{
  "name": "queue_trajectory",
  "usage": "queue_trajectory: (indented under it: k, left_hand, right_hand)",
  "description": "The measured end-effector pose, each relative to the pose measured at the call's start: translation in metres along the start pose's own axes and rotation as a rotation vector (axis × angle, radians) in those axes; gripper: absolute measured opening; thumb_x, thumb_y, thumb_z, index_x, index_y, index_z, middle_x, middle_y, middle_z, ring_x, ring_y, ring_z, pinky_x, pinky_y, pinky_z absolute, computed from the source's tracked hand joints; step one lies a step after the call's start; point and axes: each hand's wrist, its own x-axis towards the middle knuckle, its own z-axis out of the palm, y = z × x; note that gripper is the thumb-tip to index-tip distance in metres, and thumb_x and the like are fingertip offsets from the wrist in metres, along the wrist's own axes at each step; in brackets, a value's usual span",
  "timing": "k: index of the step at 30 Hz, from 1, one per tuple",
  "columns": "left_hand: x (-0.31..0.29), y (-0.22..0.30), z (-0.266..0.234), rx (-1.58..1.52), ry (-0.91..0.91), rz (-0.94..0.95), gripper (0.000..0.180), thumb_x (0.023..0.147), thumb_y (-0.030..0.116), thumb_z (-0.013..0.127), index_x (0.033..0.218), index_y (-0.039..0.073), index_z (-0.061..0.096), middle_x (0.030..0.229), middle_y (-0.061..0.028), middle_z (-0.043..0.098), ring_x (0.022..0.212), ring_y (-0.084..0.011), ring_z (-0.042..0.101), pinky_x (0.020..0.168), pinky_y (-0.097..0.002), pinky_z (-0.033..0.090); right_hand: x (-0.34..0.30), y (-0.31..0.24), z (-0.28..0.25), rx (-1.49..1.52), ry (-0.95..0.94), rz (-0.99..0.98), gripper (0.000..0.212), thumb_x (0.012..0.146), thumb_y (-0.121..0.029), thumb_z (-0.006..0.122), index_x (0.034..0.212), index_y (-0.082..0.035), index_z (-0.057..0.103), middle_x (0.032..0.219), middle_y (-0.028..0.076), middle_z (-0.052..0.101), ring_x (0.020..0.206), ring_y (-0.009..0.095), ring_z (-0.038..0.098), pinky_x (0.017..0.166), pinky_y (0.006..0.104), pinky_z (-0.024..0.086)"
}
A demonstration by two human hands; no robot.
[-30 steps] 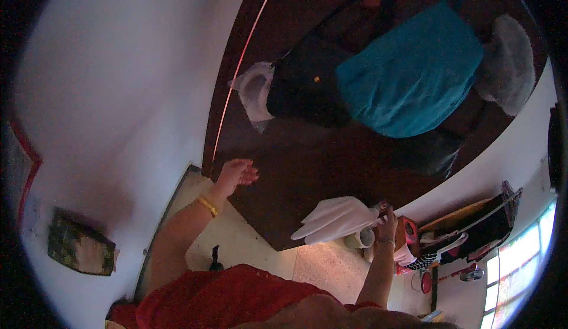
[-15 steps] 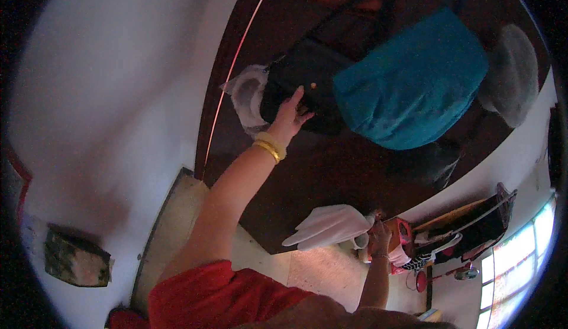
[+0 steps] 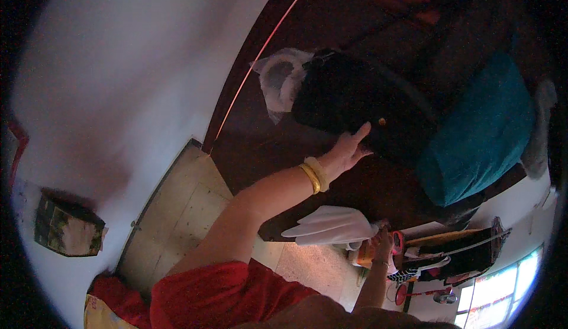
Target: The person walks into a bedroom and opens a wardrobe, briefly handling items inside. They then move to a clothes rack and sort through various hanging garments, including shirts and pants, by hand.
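Note:
My left hand (image 3: 345, 151), with gold bangles at the wrist, reaches up and its fingertips touch the lower edge of a black bag (image 3: 355, 101) hanging on a dark brown door (image 3: 266, 146). Its fingers are spread and it holds nothing. My right hand (image 3: 383, 240) is low at the right and grips a white cloth (image 3: 331, 227) by one end; the cloth fans out to the left. A teal bag (image 3: 479, 134) hangs to the right of the black one, and a clear plastic bag (image 3: 281, 80) hangs to its left.
A white wall (image 3: 130, 80) fills the left side, with a small framed picture (image 3: 65, 227) on it. Below is a tiled floor (image 3: 183, 211). At the lower right are a rack of clutter (image 3: 449, 255) and a bright window (image 3: 503, 287).
My left hand rose from beside the door edge up to the black bag and now touches it. The view swung, shifting the bags to the right. My right hand kept hold of the white cloth.

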Motion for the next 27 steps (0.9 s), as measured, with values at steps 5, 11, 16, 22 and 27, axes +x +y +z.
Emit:
queue_trajectory:
  k: [5, 11, 16, 22, 27]
  left_hand:
    - [0.014, -0.007, -0.003, -0.110, -0.054, -0.038, 0.031, 0.074, 0.034, 0.058, 0.066, 0.006, 0.046, 0.056, -0.0041, 0.045, 0.043, -0.0122, 0.039, 0.077, -0.0385, 0.045]
    - [0.031, -0.024, -0.047, -0.049, -0.126, -0.102, 0.033, 0.077, 0.027, 0.055, 0.098, 0.004, 0.046, 0.101, -0.0119, 0.049, 0.093, -0.0277, 0.049, 0.081, -0.0408, 0.039]
    - [0.013, -0.022, -0.188, 0.052, 0.124, -0.133, 0.028, 0.080, 0.024, 0.050, 0.097, 0.003, 0.045, 0.091, -0.0137, 0.052, 0.082, -0.0269, 0.054, 0.068, -0.0379, 0.046]
    - [0.019, 0.050, -0.260, -0.017, 0.591, 0.155, 0.037, 0.079, 0.032, 0.049, 0.104, 0.006, 0.040, 0.084, -0.0103, 0.050, 0.068, -0.0226, 0.052, 0.061, -0.0360, 0.048]
    - [0.042, 0.091, -0.242, 0.042, 0.458, 0.188, 0.049, 0.075, 0.039, 0.053, 0.110, 0.010, 0.037, 0.089, -0.0065, 0.047, 0.071, -0.0204, 0.051, 0.064, -0.0338, 0.047]
  right_hand:
    - [0.012, 0.006, -0.006, 0.153, 0.114, 0.116, 0.026, 0.075, -0.016, 0.051, 0.098, -0.006, 0.044, 0.060, -0.002, 0.047, 0.054, 0.011, 0.044, 0.050, 0.0245, 0.040]
    - [0.029, 0.044, -0.043, -0.004, -0.015, -0.110, 0.016, 0.076, -0.026, 0.056, 0.072, -0.012, 0.051, 0.061, -0.002, 0.047, 0.053, 0.010, 0.045, 0.044, 0.0244, 0.038]
    - [0.026, 0.037, -0.021, 0.104, 0.020, -0.097, 0.018, 0.077, -0.027, 0.055, 0.074, -0.010, 0.053, 0.060, -0.002, 0.048, 0.051, 0.010, 0.044, 0.043, 0.0235, 0.038]
    - [0.035, 0.042, -0.020, -0.211, 0.084, -0.060, 0.020, 0.078, -0.027, 0.050, 0.088, -0.009, 0.050, 0.068, -0.002, 0.050, 0.055, 0.009, 0.045, 0.045, 0.0241, 0.038]
    - [0.044, 0.062, -0.021, -0.102, 0.223, -0.006, 0.016, 0.075, -0.024, 0.054, 0.082, -0.011, 0.051, 0.059, -0.002, 0.045, 0.048, 0.008, 0.042, 0.040, 0.0234, 0.036]
